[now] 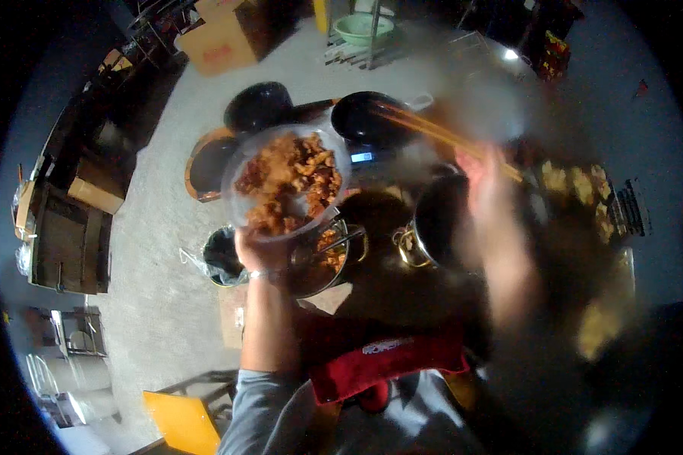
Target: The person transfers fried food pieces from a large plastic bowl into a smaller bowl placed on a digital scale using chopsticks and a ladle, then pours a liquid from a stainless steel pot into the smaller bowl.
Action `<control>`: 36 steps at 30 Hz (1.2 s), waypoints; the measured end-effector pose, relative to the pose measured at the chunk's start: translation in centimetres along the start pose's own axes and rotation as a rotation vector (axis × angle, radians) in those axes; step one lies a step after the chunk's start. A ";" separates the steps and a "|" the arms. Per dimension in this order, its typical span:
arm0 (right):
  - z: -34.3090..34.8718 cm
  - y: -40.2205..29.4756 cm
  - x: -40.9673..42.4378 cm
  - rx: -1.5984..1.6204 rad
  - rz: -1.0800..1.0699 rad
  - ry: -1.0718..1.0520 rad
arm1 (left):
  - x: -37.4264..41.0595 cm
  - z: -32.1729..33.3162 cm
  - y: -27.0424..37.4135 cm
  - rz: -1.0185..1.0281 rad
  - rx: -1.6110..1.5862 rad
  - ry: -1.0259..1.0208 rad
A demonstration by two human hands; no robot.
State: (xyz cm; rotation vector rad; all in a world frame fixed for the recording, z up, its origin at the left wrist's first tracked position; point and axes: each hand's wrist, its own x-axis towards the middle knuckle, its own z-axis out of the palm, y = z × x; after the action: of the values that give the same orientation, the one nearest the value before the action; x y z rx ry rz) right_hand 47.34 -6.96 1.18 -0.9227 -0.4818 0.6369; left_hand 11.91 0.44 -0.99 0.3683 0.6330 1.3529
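Observation:
My left hand (257, 251) holds up a clear plastic bowl (231, 196) by its near rim, with browned fried pieces of food (287, 176) in it. My right hand (481, 170) is closed on long wooden chopsticks (427, 128), whose tips point left over a black bowl (364, 116). Below the plastic bowl and partly hidden by it is a metal pot (319, 287) with chopped food (334, 253) and a utensil's handle across it. Left of my right forearm stands a dark pot (435, 222) with a gold-coloured handle. Blur hides parts of my right hand.
A lit digital display (361, 157) shows beyond the pots. Another black bowl (259, 105) and a wooden tub (196, 170) stand further off. A bin lined with a plastic bag (222, 259) is at the left. Cardboard boxes (219, 45) and a green basin (363, 28) lie beyond.

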 end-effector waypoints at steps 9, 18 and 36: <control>-0.1 5.1 2.0 -0.185 0.054 -0.070 | 2.3 1.9 -0.1 0.036 -0.005 -0.019; 4.3 1.2 0.7 -0.100 -0.137 -0.351 | 8.4 4.3 -3.1 -0.041 0.079 -0.044; 9.8 3.8 -0.4 -0.904 -0.941 -0.965 | 13.4 7.5 -4.3 -0.121 0.283 -0.149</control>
State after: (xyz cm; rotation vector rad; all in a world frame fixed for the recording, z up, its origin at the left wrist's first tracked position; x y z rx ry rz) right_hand 39.75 0.04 2.99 -1.0178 -2.0380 -0.1087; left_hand 21.07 13.50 -0.44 0.6431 0.7123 1.1108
